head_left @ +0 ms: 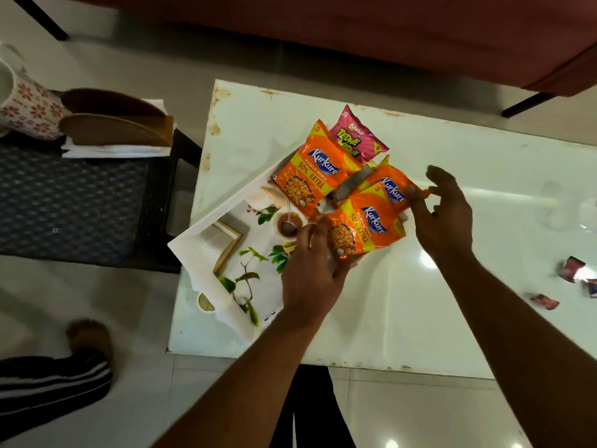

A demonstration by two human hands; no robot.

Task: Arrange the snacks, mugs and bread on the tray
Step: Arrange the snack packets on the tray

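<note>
A white tray (193, 250) with a printed leaf picture lies on the glossy white table (403, 302). On its far end rest three orange Kurkure packets (310, 169) and one pink Tedhe Medhe packet (355, 134). My left hand (310, 270) grips the lower edge of the nearest orange packet (361, 231). My right hand (442, 215) pinches the right corner of the orange packet behind it (392, 185), other fingers spread. A floral mug (26, 105) stands on the dark side table at far left. No bread is visible.
A brown napkin holder with white napkins (116, 130) sits beside the mug. Crumpled wrappers (575, 273) lie on the table's right side. A brown sofa (420, 33) runs behind the table. Another person's striped trouser leg and foot (64, 360) are at lower left.
</note>
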